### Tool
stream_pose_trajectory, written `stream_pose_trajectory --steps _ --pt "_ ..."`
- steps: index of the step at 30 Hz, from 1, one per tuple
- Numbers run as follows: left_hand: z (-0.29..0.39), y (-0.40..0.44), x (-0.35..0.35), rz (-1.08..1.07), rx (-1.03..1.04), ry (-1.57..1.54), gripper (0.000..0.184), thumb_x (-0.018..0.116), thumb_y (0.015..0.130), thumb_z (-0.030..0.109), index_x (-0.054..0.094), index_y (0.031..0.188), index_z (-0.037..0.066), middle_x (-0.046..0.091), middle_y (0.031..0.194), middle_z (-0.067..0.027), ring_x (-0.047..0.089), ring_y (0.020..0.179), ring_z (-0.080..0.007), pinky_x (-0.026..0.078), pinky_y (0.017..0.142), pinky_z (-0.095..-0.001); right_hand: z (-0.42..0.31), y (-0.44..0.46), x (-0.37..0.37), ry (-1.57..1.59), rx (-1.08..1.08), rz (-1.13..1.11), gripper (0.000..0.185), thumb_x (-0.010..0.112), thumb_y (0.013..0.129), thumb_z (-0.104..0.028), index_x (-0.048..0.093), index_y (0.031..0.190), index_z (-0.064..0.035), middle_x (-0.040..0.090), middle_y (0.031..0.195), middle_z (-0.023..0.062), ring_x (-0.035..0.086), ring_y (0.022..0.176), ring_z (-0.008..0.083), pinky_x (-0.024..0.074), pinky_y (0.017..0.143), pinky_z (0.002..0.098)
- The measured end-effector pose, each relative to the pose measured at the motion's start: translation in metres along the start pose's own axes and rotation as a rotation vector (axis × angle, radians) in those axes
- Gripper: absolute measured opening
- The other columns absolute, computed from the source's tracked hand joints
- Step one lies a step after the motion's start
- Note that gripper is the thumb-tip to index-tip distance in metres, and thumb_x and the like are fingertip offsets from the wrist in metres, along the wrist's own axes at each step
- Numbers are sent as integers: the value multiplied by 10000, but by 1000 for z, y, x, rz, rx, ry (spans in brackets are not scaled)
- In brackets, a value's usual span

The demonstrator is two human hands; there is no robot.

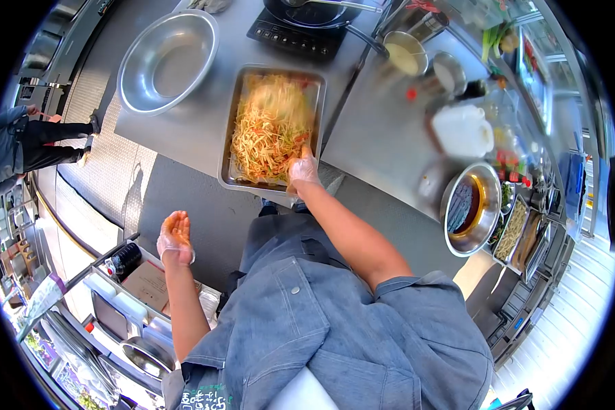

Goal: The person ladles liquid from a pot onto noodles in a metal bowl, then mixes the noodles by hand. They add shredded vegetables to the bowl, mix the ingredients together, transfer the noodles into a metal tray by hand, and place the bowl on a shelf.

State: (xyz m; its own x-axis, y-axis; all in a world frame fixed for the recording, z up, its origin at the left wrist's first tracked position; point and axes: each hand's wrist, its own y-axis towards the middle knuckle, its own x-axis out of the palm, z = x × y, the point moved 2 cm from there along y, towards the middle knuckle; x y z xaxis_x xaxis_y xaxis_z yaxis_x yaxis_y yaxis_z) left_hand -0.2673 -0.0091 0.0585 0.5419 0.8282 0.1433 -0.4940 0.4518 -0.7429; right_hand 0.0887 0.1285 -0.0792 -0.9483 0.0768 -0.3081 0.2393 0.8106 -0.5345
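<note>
A rectangular metal tray [225, 167] holds a heap of shredded food [260, 140], pale strips mixed with red and green bits; its upper part is blurred. My right hand [303, 169], in a clear glove, is at the tray's near right corner, its fingertips against the food and partly hidden by it. Away from the tray, over the floor to the lower left, my left hand [176, 236] is raised with its fingers stretched out. It wears a clear glove too, has orange-brown residue on the palm and fingers, and holds nothing.
A large metal bowl [133, 75] stands left of the tray. Behind the tray is a cooktop [297, 37] with a pan [314, 15]. At right are a white jug [462, 131] and a bowl of dark sauce [451, 236]. Another person [37, 140] stands far left.
</note>
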Motion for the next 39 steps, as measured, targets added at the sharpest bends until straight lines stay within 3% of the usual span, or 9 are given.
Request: stream_pose_trajectory --steps 4,8,10,12,22,25,30,33,39 --pt "3 26 38 -77 37 250 232 594 1001 160 639 1154 -9 673 1139 -139 681 1069 -270 582 922 -354 -39 -16 -3 12 -244 231 434 612 872 -82 603 1296 9 700 1152 191 699 1023 302 546 837 365" --pt "-5 74 62 -156 103 646 206 655 961 175 681 1080 10 699 952 -97 696 832 -182 590 681 -287 -120 -50 -6 148 -528 135 295 621 920 -85 652 1189 30 714 1105 145 691 1002 237 543 838 327" --pt "-10 88 70 -193 232 738 198 686 941 183 699 1040 11 697 864 -71 672 734 -135 564 601 -260 -129 -40 9 705 125 -279 208 606 952 -87 658 1122 20 711 1043 132 677 926 234 536 790 317" --pt "-15 101 76 -222 238 1066 192 697 931 190 713 1013 18 701 829 -58 661 695 -123 554 601 -257 -141 -56 7 894 264 -153 164 565 988 -95 663 1080 -1 702 1006 122 658 875 232 527 764 325" --pt "-45 130 99 -312 215 1284 211 740 765 203 707 883 30 705 716 -85 633 594 -177 513 600 -334 -178 -105 -44 1461 237 -523 314 485 1052 -246 650 1117 14 702 1126 201 679 1026 314 563 925 422" --pt "-26 126 111 -284 248 1321 231 746 743 208 704 897 41 712 755 -90 651 674 -202 528 675 -347 -210 -134 -54 1523 146 -669 580 498 1045 -416 505 1377 59 521 1452 252 486 1369 377 388 1154 495" --pt "5 148 107 -258 359 1479 267 747 773 246 737 945 42 741 851 -131 706 790 -284 547 746 -378 -224 -157 -60 1525 157 -836 896 504 1000 -573 190 1574 39 284 1615 233 252 1519 356 230 1241 491" --pt "43 77 138 -370 899 1478 269 742 845 287 752 967 48 742 902 -146 717 855 -297 553 786 -390 -215 -156 -57 1562 176 -804 955 546 963 -611 201 1569 42 292 1600 258 286 1493 411 228 1241 516" --pt "65 -77 200 -815 1079 1041 218 745 904 201 748 1018 15 736 916 -122 698 804 -214 557 753 -327 -213 -162 -47 1499 179 -832 938 505 970 -645 184 1589 -16 296 1590 273 348 1454 425 312 1185 565"
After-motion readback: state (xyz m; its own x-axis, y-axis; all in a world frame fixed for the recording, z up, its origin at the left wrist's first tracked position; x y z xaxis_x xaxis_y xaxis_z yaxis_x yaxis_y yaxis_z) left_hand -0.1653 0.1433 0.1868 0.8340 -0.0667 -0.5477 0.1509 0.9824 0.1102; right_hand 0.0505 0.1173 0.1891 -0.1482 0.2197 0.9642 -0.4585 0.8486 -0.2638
